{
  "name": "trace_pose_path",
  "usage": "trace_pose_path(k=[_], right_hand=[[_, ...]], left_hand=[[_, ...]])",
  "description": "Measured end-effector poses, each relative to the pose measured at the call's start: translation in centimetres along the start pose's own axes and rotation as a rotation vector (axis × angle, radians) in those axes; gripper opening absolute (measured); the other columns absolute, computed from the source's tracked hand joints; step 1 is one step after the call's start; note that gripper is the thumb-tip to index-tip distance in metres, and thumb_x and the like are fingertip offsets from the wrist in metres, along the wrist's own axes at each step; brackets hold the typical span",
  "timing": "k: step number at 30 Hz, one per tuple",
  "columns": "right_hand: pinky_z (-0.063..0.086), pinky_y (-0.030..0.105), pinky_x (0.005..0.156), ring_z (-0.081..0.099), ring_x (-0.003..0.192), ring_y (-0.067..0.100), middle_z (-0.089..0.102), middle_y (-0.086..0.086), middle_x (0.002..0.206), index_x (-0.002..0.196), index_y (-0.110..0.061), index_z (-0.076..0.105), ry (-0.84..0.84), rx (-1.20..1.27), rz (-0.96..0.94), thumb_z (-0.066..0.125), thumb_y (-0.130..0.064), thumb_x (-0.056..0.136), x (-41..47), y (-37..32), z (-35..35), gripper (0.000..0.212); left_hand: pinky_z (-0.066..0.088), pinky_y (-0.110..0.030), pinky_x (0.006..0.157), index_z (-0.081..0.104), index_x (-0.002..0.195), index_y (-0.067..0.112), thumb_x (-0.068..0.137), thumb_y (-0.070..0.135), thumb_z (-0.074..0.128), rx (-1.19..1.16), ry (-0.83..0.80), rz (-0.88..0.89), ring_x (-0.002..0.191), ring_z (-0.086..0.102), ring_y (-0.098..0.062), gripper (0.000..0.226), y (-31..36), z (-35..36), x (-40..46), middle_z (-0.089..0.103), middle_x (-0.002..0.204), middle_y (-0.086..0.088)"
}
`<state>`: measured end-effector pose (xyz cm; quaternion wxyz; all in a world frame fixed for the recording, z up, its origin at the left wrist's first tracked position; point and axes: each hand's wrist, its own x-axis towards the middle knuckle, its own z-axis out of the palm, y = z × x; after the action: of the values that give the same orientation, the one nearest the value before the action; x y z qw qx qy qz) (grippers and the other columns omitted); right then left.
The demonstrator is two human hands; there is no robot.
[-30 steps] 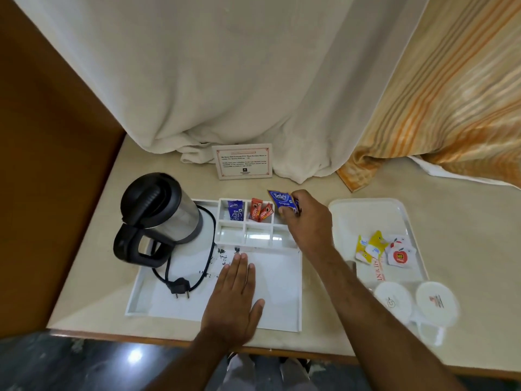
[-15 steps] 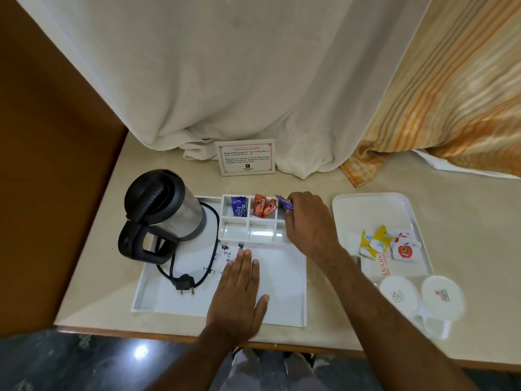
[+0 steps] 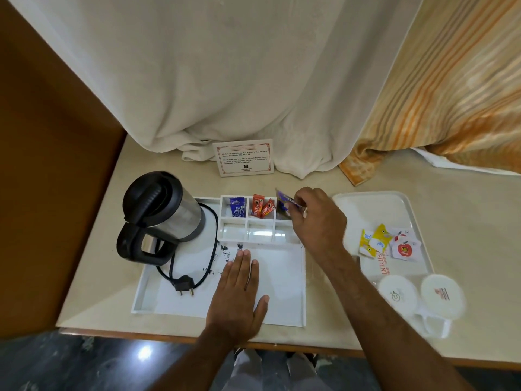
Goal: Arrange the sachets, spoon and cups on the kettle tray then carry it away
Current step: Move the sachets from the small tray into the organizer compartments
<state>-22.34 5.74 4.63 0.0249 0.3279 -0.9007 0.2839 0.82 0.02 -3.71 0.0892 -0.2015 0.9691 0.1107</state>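
The white kettle tray [image 3: 284, 314] lies on the counter with a steel and black kettle [image 3: 163, 213] at its left. My left hand [image 3: 239, 294] rests flat and open on the tray's floor. My right hand [image 3: 315, 218] pinches a blue tea sachet [image 3: 283, 200] on edge over the back right compartment. A blue sachet [image 3: 236, 208] and two orange coffee sachets [image 3: 262, 208] stand in the neighbouring back compartments. Yellow and white sachets [image 3: 375, 241] and a red-printed one [image 3: 404, 248] lie on a second white tray [image 3: 366, 204]. Two white cups [image 3: 397, 296], [image 3: 442, 296] stand upside down at its front.
A printed card [image 3: 244, 158] stands at the back against a white curtain [image 3: 225, 80]. A striped orange curtain [image 3: 439, 103] hangs at the right. The kettle's black cord and plug [image 3: 184, 285] lie on the tray. A wooden panel [image 3: 42, 165] borders the counter's left side.
My right hand has lowered the blue tea sachet from above the tray and turned it on edge into the back right compartment. My left hand has stayed flat on the tray.
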Motion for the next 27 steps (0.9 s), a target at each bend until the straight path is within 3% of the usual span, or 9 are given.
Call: trace_pose_path(k=[4, 7, 13, 17, 23, 27], right_hand=[[0.043, 0.038, 0.065, 0.05, 0.078, 0.027, 0.06, 0.005, 0.083, 0.083, -0.016, 0.064, -0.06, 0.018, 0.044, 0.074, -0.036, 0.078, 0.2, 0.8, 1.1, 0.023], [0.047, 0.041, 0.07, 0.052, 0.082, 0.028, 0.057, 0.011, 0.092, 0.093, -0.011, 0.065, -0.08, -0.038, 0.036, 0.076, -0.035, 0.078, 0.3, 1.3, 1.7, 0.03], [0.046, 0.038, 0.07, 0.054, 0.087, 0.026, 0.059, 0.01, 0.101, 0.107, -0.012, 0.055, -0.197, -0.097, -0.029, 0.063, -0.028, 0.089, 1.0, 0.3, 1.8, 0.025], [0.043, 0.036, 0.061, 0.052, 0.081, 0.027, 0.057, 0.013, 0.095, 0.101, -0.008, 0.054, -0.198, -0.232, -0.136, 0.06, -0.019, 0.084, 1.3, -0.1, 0.3, 0.021], [0.032, 0.035, 0.06, 0.05, 0.085, 0.032, 0.053, 0.018, 0.101, 0.096, -0.004, 0.054, -0.276, -0.394, -0.145, 0.063, -0.005, 0.069, 1.8, -1.5, 0.1, 0.029], [0.037, 0.038, 0.067, 0.05, 0.087, 0.029, 0.053, 0.017, 0.106, 0.113, -0.007, 0.048, -0.304, -0.405, -0.13, 0.067, -0.012, 0.075, 1.0, -1.4, 1.6, 0.043]], left_hand=[[0.008, -0.045, 0.116, 0.004, 0.155, 0.011, 0.096, 0.055, 0.031, -0.004, -0.007, 0.001, 0.151, -0.001, -0.03, 0.079, 0.1, -0.2, -0.1, 0.001, 0.164, -0.014], [0.008, -0.045, 0.116, 0.006, 0.155, 0.009, 0.096, 0.055, 0.031, -0.008, -0.008, 0.005, 0.151, -0.001, -0.031, 0.079, 0.1, -0.3, 0.0, 0.001, 0.164, -0.014], [0.007, -0.045, 0.116, 0.009, 0.155, 0.009, 0.096, 0.055, 0.033, -0.009, -0.012, -0.002, 0.15, 0.001, -0.031, 0.079, 0.2, -0.5, -0.1, 0.001, 0.163, -0.013], [0.007, -0.044, 0.116, 0.01, 0.155, 0.01, 0.095, 0.056, 0.032, -0.008, -0.014, -0.01, 0.15, 0.004, -0.032, 0.079, 0.4, -0.7, 0.0, 0.004, 0.163, -0.013], [0.012, -0.049, 0.121, 0.009, 0.155, 0.012, 0.096, 0.059, 0.026, -0.014, -0.016, -0.02, 0.149, 0.006, -0.031, 0.078, 0.4, -0.8, -0.1, 0.005, 0.163, -0.011], [0.01, -0.048, 0.12, 0.01, 0.155, 0.01, 0.096, 0.058, 0.024, -0.017, -0.018, -0.002, 0.15, 0.002, -0.03, 0.078, 0.2, -0.7, 0.0, 0.003, 0.163, -0.013]])
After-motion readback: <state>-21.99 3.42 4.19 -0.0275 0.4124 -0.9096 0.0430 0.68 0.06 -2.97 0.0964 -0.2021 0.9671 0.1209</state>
